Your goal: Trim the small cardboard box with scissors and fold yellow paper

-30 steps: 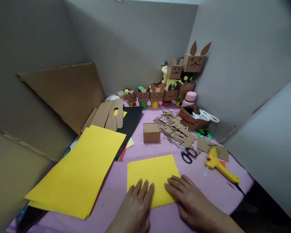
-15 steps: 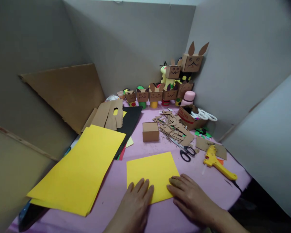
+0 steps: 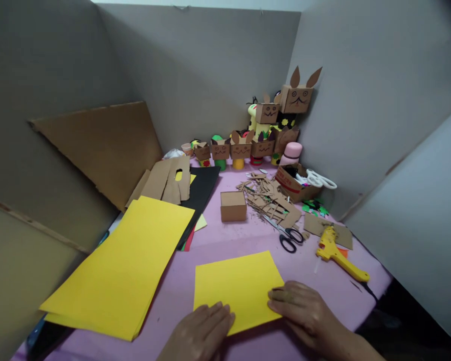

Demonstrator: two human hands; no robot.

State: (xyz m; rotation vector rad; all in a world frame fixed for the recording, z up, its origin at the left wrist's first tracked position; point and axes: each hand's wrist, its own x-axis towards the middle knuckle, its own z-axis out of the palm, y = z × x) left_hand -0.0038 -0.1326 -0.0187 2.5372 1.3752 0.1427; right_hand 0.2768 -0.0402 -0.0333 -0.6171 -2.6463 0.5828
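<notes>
A small yellow paper sheet [image 3: 238, 286] lies on the pink table top [image 3: 323, 286] in front of me. My left hand [image 3: 201, 333] rests on its near left edge, fingers together and laid flat. On the sheet's near right corner my right hand [image 3: 304, 316] presses down, its fingers slightly curled. Neither hand holds anything.
A stack of large yellow sheets [image 3: 124, 271] lies to the left, over black paper [image 3: 201, 188] and cardboard pieces [image 3: 167, 178]. Behind the sheet are a small cardboard box [image 3: 233, 205], cardboard scraps [image 3: 272, 198], black scissors [image 3: 289, 235] and a yellow glue gun [image 3: 340, 253]. Cardboard figures [image 3: 244, 145] line the back wall.
Both hands have drawn back toward me along the small yellow sheet; the left hand now covers less of it. The sheet has shifted slightly toward me.
</notes>
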